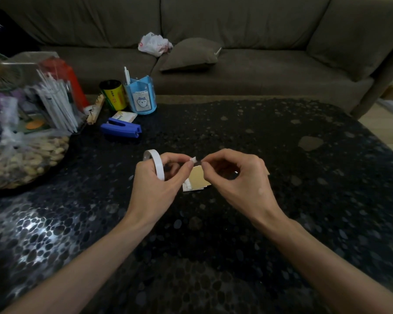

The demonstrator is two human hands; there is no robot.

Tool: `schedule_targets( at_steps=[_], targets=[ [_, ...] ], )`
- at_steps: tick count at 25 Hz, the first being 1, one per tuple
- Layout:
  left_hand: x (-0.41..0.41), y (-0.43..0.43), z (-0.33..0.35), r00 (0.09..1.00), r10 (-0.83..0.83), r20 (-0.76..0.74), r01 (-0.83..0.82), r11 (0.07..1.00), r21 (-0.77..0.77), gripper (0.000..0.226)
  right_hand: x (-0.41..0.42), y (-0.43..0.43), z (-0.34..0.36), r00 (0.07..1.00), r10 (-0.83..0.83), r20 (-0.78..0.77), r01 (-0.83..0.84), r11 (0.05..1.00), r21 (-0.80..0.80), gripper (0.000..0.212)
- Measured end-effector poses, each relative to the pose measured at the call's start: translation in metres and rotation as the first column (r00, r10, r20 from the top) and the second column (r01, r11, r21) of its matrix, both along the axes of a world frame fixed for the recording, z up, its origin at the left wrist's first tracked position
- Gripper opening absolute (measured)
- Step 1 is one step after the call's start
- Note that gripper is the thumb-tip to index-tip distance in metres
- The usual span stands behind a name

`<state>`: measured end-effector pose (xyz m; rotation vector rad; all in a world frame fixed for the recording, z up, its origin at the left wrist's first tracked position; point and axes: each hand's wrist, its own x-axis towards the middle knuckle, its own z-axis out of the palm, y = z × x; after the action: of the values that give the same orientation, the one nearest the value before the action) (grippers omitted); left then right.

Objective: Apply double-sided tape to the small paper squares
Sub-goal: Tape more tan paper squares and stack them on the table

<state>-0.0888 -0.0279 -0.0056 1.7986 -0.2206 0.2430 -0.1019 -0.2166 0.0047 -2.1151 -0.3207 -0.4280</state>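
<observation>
**Both hands pinching a tape end above the paper squares**

The small stack of tan and white paper squares (196, 181) is lying flat on the dark pebble-patterned desk (259, 223), just under the gap between the two hands. The left hand (156, 186) is curling its grip round a thin white roll of double-sided tape (155, 163), its thumb and forefinger pinching the short white tape end (193, 159). The right hand (238, 177) is pinching that same end from the other side with its fingertips. Farther left, a blue stapler (121, 129), a blue pen holder (142, 98) and a clear bag of peanuts (25, 159) are sitting on the desk.
</observation>
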Motion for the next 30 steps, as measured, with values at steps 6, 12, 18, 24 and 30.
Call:
schedule_targets(
  at_steps=[6, 12, 18, 24, 30],
  targets=[
    [-0.0024, -0.0018, 0.0030, 1.000, -0.011, -0.018, 0.011, 1.000, -0.007, 0.012, -0.0008, 0.0037, 0.0002, 0.999, 0.035, -0.028, -0.034, 0.998, 0.052, 0.010],
    [-0.0038, -0.0019, 0.0003, 0.998, -0.061, 0.013, 0.060, 0.996, 0.066, 0.020, -0.0007, 0.0045, 0.0001, 0.998, 0.002, -0.056, 0.004, 0.995, 0.103, 0.006],
    [-0.0031, -0.0023, -0.0017, 0.995, -0.074, 0.063, 0.066, 0.991, 0.115, 0.025, 0.0029, 0.0034, -0.0005, 0.997, -0.018, -0.075, 0.027, 0.992, 0.125, 0.006],
    [-0.0034, -0.0031, -0.0027, 0.993, -0.108, 0.051, 0.103, 0.990, 0.093, 0.032, 0.0045, 0.0032, -0.0016, 0.994, -0.019, -0.104, 0.035, 0.988, 0.149, 0.006],
    [-0.0045, -0.0041, -0.0026, 0.993, -0.108, 0.053, 0.104, 0.991, 0.082, 0.035, 0.0034, 0.0019, -0.0004, 0.994, -0.007, -0.105, 0.026, 0.983, 0.183, 0.005]
  ],
)
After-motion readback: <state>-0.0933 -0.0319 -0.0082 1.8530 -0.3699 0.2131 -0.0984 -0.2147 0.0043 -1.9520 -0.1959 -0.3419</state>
